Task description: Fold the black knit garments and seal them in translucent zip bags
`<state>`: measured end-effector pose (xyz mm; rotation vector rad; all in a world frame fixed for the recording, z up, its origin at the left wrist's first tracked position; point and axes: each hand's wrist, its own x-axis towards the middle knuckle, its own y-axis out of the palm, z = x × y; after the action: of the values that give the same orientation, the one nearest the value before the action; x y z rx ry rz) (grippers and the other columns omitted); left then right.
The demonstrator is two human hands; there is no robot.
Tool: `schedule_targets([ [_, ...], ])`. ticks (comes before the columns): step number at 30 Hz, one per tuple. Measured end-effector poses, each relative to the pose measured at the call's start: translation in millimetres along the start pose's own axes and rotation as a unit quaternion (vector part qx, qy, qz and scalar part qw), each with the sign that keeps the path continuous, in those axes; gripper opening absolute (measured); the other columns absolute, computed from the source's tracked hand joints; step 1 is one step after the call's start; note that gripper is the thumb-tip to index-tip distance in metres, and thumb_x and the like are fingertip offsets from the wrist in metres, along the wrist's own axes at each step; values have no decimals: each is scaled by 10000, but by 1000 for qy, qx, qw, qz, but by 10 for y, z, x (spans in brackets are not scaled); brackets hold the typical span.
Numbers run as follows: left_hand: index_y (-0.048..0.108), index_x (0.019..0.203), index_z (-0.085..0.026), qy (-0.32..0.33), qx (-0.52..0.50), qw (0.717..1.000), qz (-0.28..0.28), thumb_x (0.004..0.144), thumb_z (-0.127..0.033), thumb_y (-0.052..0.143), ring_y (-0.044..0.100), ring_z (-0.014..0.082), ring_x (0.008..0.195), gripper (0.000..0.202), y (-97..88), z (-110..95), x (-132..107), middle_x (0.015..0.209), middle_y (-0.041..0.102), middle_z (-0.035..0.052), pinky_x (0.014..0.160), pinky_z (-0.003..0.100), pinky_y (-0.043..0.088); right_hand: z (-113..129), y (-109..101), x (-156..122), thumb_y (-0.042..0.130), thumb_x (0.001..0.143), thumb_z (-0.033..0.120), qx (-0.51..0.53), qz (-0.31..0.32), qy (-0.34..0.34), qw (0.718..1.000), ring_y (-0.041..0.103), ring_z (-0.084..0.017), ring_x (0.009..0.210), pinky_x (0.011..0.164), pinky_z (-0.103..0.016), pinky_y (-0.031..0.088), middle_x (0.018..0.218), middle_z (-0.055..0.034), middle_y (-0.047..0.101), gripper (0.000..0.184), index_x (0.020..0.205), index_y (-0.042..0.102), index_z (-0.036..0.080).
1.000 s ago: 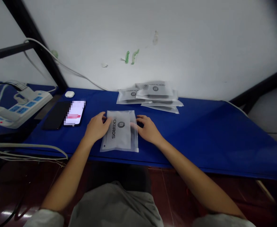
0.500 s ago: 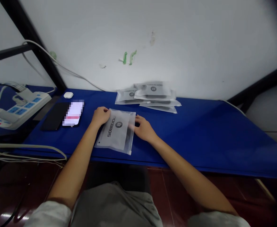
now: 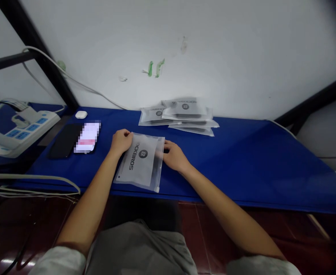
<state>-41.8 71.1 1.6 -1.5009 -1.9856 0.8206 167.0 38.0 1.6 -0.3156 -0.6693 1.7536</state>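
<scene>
A frosted zip bag [image 3: 141, 163] with a black logo and dark contents lies tilted on the blue table cover [image 3: 242, 160], its near end over the front edge. My left hand [image 3: 121, 140] is closed on the bag's far left corner. My right hand [image 3: 173, 156] pinches the bag's right edge near the top. Both hands hold the same bag.
A stack of several similar frosted bags [image 3: 182, 116] lies at the back by the white wall. Two phones [image 3: 75, 139] and a white earbud case [image 3: 81, 114] sit to the left. A white power strip [image 3: 19, 131] with cables is at far left.
The bag has turned so its near end swings left and slides toward me over the table edge. My left hand moved from its left side up to its far corner.
</scene>
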Motion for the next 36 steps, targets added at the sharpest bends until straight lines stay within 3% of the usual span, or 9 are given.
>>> schedule_targets([
  [3,656,790,-181,0,31,999,-14,844,-292,526,629,203,853,179,-23,29,-5,881,706,79,792,304,454,-21,-29,-8,691,719,224,8,-19,41,999,581,-278,1164,1035,-447,399,1198,-84,658,55,665,700,218],
  [8,639,836,-194,-31,84,995,-45,869,-236,482,627,227,921,166,-114,64,-25,932,700,94,795,333,459,-159,-162,-94,681,722,301,19,-51,66,996,539,-285,1220,1066,-472,342,1260,-105,622,207,553,601,212],
  [17,614,1009,-191,-52,180,975,-122,877,-144,414,605,288,1025,244,-403,9,35,1055,664,126,804,412,479,-443,-585,-313,689,682,348,44,-67,118,990,505,-321,1254,1093,-499,279,1321,-103,589,155,594,659,224],
  [21,617,1084,-168,-59,214,959,-174,887,-149,399,530,350,1145,294,-612,-122,181,1174,606,177,861,486,470,-497,-594,-339,679,686,384,40,-80,104,991,510,-314,1247,1093,-488,281,1278,-102,619,181,602,647,228],
  [24,514,1260,-139,-41,210,949,-230,903,-260,451,444,378,1229,382,-632,-291,112,1313,502,213,925,516,436,-509,-564,-333,665,696,400,25,-87,94,991,541,-304,1209,1077,-477,305,1242,-103,640,211,585,618,226],
  [27,485,1295,-127,34,262,956,-128,913,-380,465,455,362,1204,459,-523,-386,-189,1286,521,193,928,483,441,-514,-552,-330,655,704,410,16,-86,92,992,566,-297,1172,1058,-474,327,1209,-100,656,233,573,602,225],
  [30,535,1249,-143,75,337,938,-19,860,-409,560,452,367,1189,472,-400,-341,-518,1281,523,169,920,480,445,-519,-551,-339,646,713,425,14,-84,92,992,570,-291,1164,1054,-475,330,1210,-101,656,235,593,614,225],
  [33,570,1206,-131,75,376,924,13,844,-312,579,475,357,1168,404,-362,-229,-648,1243,543,169,901,452,461,-523,-548,-346,641,713,428,16,-85,92,992,567,-287,1168,1054,-463,331,1210,-110,653,230,609,621,225],
  [36,612,1139,-127,47,367,929,27,874,-200,466,558,323,1086,311,-386,-146,-574,1155,602,158,832,409,497,-526,-542,-346,641,714,422,15,-85,89,992,573,-284,1157,1048,-453,340,1197,-116,657,232,600,612,222],
])
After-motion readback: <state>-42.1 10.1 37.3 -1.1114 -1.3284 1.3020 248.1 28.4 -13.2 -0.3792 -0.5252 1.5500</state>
